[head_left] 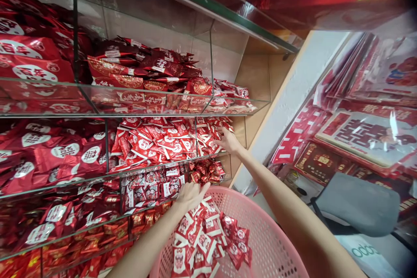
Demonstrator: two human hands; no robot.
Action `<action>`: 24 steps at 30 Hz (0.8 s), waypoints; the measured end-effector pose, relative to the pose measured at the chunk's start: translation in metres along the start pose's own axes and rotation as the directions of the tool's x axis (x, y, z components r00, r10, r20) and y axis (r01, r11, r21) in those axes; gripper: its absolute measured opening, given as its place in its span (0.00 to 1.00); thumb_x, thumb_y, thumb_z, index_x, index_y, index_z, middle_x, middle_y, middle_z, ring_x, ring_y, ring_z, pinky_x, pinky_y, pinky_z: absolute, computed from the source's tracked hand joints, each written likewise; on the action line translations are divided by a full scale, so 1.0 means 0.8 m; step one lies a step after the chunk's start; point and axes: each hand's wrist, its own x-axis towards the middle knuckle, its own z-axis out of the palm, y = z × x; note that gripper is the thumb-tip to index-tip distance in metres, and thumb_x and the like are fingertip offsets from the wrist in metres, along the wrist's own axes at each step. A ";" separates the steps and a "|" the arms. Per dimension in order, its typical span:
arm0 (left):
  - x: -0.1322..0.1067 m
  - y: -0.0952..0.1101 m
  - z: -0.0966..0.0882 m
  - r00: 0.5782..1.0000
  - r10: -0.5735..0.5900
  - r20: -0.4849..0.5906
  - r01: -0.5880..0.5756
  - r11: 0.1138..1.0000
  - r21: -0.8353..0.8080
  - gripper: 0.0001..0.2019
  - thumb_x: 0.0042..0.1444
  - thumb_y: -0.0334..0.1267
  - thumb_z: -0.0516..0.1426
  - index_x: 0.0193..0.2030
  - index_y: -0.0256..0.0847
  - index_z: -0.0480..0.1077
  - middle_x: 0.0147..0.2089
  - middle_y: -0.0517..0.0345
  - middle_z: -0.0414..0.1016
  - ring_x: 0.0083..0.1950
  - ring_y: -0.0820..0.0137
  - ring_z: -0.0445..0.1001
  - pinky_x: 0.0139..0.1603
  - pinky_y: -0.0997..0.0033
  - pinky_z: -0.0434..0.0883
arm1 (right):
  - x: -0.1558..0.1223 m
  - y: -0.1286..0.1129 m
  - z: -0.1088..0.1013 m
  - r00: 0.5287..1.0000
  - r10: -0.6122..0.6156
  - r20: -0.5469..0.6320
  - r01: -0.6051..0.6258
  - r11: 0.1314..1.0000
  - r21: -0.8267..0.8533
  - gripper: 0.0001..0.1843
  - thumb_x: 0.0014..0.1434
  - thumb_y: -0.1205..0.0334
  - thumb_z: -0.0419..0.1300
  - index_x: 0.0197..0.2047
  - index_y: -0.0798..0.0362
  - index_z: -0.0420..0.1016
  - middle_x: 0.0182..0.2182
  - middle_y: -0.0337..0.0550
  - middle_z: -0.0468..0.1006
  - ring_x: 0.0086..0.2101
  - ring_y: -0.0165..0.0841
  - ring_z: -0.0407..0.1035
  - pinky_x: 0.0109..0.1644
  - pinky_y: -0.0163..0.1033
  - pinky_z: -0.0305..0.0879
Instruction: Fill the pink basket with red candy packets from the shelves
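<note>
My left hand is at the far rim of a pink perforated plastic basket, its fingers curled down over the edge and the thumb stretched along it. Inside the basket lie white-edged red candy packets and, to their right, a small cluster of darker red packets. My right hand reaches into the right-hand compartment of a glass-fronted shelf, fingers apart among small red packets. Its fingertips are at the packets; none is plainly held.
Glass dividers and a glass shelf edge separate compartments of red packets above, below and left. A wooden side panel closes the shelf on the right. Beyond it are plastic-wrapped red decorations and a grey padded seat.
</note>
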 end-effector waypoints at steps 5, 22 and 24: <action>0.000 0.002 -0.001 1.000 -0.008 -0.005 0.008 1.000 0.004 0.41 0.51 0.61 0.26 0.28 0.36 0.73 0.31 0.45 0.75 0.36 0.63 0.73 0.38 0.66 0.63 | 0.008 0.008 0.002 0.994 0.106 0.034 -0.111 0.956 0.271 0.29 0.43 0.57 0.61 0.48 0.58 0.60 0.34 0.43 0.70 0.22 0.25 0.61 0.26 0.33 0.61; 0.000 0.001 0.001 1.000 0.000 0.018 0.000 1.000 0.011 0.42 0.51 0.61 0.25 0.30 0.36 0.73 0.31 0.44 0.75 0.35 0.62 0.73 0.37 0.64 0.63 | 0.032 0.008 0.014 0.997 -0.044 -0.056 0.054 0.978 0.203 0.29 0.40 0.57 0.63 0.44 0.58 0.59 0.39 0.47 0.69 0.38 0.35 0.65 0.42 0.41 0.62; 0.000 0.001 0.001 1.000 -0.002 0.014 0.001 1.000 0.014 0.42 0.51 0.61 0.26 0.30 0.36 0.73 0.32 0.44 0.75 0.35 0.61 0.73 0.38 0.64 0.64 | 0.031 0.005 0.015 0.996 -0.039 -0.080 0.050 0.987 0.152 0.26 0.41 0.57 0.63 0.42 0.58 0.61 0.37 0.46 0.71 0.36 0.35 0.65 0.42 0.42 0.62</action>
